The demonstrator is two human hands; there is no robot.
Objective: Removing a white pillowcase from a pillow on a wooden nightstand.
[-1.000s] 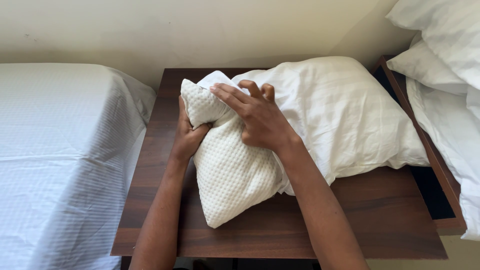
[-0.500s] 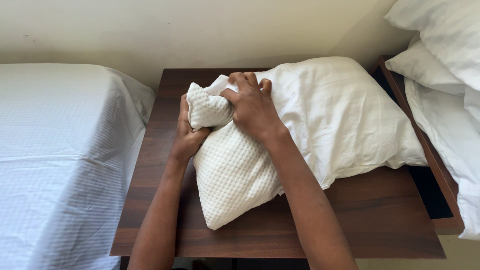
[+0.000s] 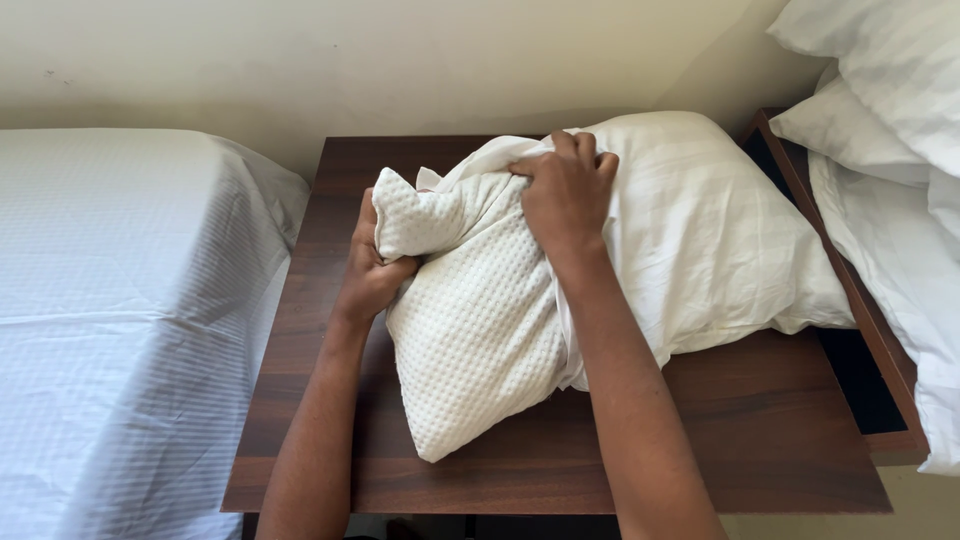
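White textured pillow between left hand, right hand, on wooden table

Clearance around the dark wooden table

Bare tabletop is seen along the front edge and left strip; the centre and right are blocked by the pillow. The left is bounded by a bed, the right by stacked pillows.

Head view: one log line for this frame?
left hand: grips textured pillow | right hand: grips pillowcase edge | pillow: partly in case | on: wooden table
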